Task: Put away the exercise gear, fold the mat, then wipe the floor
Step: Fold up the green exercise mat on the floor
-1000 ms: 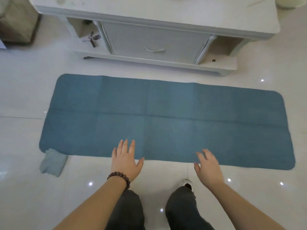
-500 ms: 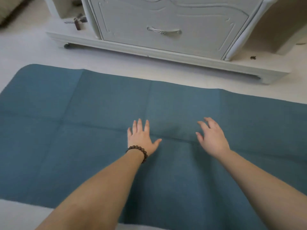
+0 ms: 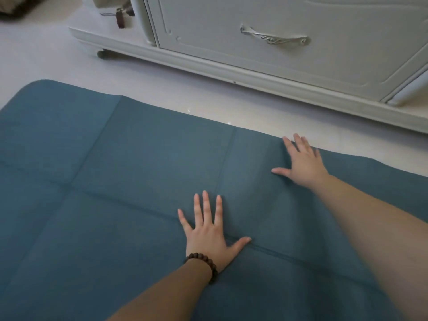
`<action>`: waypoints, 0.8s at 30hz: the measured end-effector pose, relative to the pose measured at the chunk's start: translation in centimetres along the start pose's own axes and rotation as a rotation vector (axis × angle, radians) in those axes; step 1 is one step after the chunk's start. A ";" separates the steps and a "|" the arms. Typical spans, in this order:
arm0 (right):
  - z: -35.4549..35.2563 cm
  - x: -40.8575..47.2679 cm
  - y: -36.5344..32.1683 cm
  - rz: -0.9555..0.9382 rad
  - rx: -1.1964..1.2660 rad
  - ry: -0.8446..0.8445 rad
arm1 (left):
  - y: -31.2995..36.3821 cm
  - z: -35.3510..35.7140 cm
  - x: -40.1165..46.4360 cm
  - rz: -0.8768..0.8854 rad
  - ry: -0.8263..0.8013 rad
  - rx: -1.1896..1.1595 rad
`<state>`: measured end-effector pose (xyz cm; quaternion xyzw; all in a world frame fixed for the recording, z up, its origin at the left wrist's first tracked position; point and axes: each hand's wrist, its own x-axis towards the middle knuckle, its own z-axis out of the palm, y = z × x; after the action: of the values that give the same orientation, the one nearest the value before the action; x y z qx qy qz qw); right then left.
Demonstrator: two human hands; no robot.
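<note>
Both hands lie flat on the blue mat.
The mat (image 3: pixel 115 181) is spread on the floor (image 3: pixel 46 56) near a white cabinet (image 3: pixel 301 42). The left hand (image 3: pixel 208 232) presses with spread fingers on a crease; the right hand (image 3: pixel 303 163), also spread, touches the mat's far edge.

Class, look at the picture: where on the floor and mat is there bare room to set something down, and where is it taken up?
Bare floor runs as a strip between the mat and the cabinet, widening at the far left. The mat's left half lies bare. The middle is taken: the left hand and right hand lie flat there.
</note>
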<state>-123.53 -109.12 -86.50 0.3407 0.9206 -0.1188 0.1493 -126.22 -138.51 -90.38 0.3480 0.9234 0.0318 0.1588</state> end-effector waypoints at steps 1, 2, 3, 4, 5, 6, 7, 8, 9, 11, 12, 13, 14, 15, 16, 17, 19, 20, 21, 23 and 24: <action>-0.2 0.7 0.0 0.011 -0.024 -0.044 | 0.0 0.0 0.0 0.007 -0.003 -0.004; -0.4 1.3 0.1 0.032 -0.033 -0.081 | 0.0 -0.1 0.0 0.012 0.006 -0.008; -0.6 1.7 0.2 0.056 -0.030 -0.107 | -0.1 0.0 0.0 0.012 0.014 -0.014; -0.8 2.1 0.3 0.073 -0.035 -0.115 | -0.1 0.0 0.0 0.010 0.017 -0.020; -0.9 2.3 0.3 0.076 -0.065 -0.104 | -0.1 0.0 0.0 0.009 0.018 -0.022; -1.1 2.4 0.2 0.069 -0.115 -0.081 | -0.1 0.0 0.0 0.009 0.023 -0.022; -1.3 2.4 -0.1 0.061 -0.164 -0.057 | -0.2 0.0 0.0 0.009 0.032 -0.022; -1.6 2.4 -0.3 0.055 -0.201 -0.035 | -0.2 0.1 0.0 0.010 0.038 -0.026; -1.9 2.3 -0.5 0.050 -0.226 -0.016 | -0.2 0.2 0.0 0.011 0.042 -0.031; -2.8 2.0 -0.5 0.028 -0.257 0.024 | -0.1 0.4 -0.1 0.016 0.057 -0.032; -3.4 1.8 -0.3 0.014 -0.251 0.038 | -0.1 0.4 -0.1 0.016 0.063 -0.029; -3.9 1.3 -0.2 -0.002 -0.227 0.050 | -0.1 0.4 -0.2 0.013 0.065 -0.025; -4.4 0.6 -0.1 -0.017 -0.193 0.064 | -0.1 0.2 -0.3 0.010 0.063 -0.018; -4.7 -0.3 0.0 -0.036 -0.166 0.081 | -0.1 -0.1 -0.4 0.007 0.048 -0.009; -4.9 -1.3 0.1 -0.059 -0.151 0.096 | -0.1 -0.4 -0.4 0.006 0.022 0.003; -5.0 -2.6 0.1 -0.087 -0.147 0.107 | -0.1 -0.7 -0.6 0.006 -0.011 0.014; -5.0 -5.3 -0.1 -0.139 -0.165 0.121 | -0.1 -1.3 -0.8 0.004 -0.072 0.027; -5.0 -6.7 -0.3 -0.153 -0.183 0.128 | -0.2 -1.6 -0.8 0.008 -0.106 0.031; -5.0 -8.0 -0.5 -0.157 -0.198 0.134 | -0.4 -2.0 -0.7 0.023 -0.152 0.032; -5.0 -10.7 -1.0 -0.150 -0.205 0.148 | -1.0 -3.5 -1.1 0.081 -0.271 0.040; -5.1 -11.8 -1.0 -0.152 -0.200 0.163 | -1.3 -4.5 -1.5 0.128 -0.297 0.053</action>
<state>-116.67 -115.25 -77.46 0.2618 0.9601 -0.0094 0.0979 -127.40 -140.20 -85.98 0.4112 0.8662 -0.0342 0.2819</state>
